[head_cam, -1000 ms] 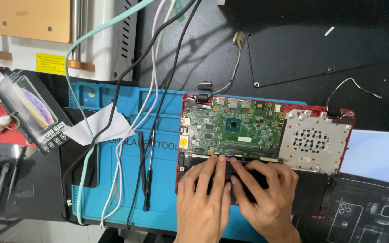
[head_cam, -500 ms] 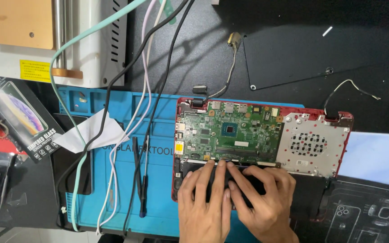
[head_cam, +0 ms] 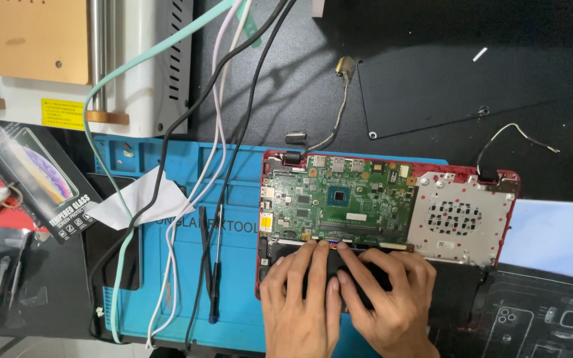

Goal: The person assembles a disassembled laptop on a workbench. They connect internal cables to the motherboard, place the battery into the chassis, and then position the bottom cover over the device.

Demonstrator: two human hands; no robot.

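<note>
We have both hands flat on the black battery pack (head_cam: 445, 292) of the opened red laptop base (head_cam: 512, 199). It sits just below the green mainboard (head_cam: 339, 202), and our fingertips reach up to the board's lower edge. The left hand (head_cam: 300, 295) lies palm down with fingers spread and fairly straight, gripping nothing; the right hand (head_cam: 382, 295) lies just beside it, touching it, fingers likewise splayed and pressing down, closed on nothing.

To the right of the mainboard is the perforated silver metal plate (head_cam: 455, 215). To its left, on the blue repair mat (head_cam: 240, 265), lie black tweezers (head_cam: 208, 245) and a run of cables (head_cam: 217, 152) that come down from above (one teal, one white, two black). Further left is a boxed screen protector (head_cam: 41, 179).

We judge the step in hand to be work at the seam between battery and mainboard, likely its connector or seating. The next move calls for even, gentle fingertip pressure there, keeping clear of the small board parts.
</note>
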